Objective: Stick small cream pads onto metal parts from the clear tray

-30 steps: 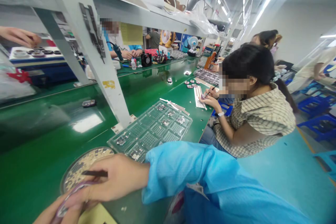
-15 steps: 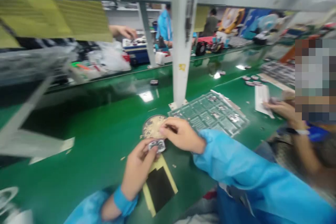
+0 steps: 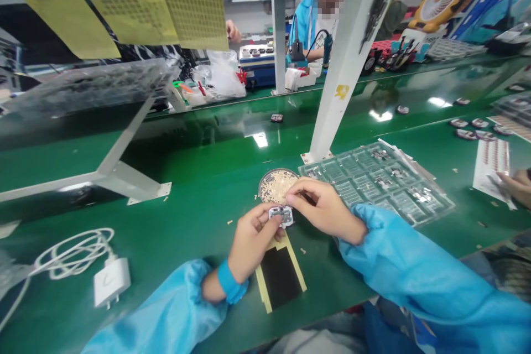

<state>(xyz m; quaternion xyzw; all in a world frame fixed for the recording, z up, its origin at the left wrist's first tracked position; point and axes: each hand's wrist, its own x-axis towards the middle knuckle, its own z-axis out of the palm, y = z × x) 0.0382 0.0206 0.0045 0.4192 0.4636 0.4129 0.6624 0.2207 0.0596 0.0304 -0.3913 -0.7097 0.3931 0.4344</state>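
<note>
Closely, two hands are working over one small device

The left hand is gripping the small device between thumb and fingers, above the near part of the green worktop. At its right, the right hand is pinching a dark slim tool. Beyond them a round dish of small pale pieces is sitting, with a clear compartment tray lying to the right.

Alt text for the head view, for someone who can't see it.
The left hand holds a small pale-rimmed device; the right hand grips a slim dark tool. Behind them on the green bench are a dish of pale bits and a clear compartment tray.
</note>
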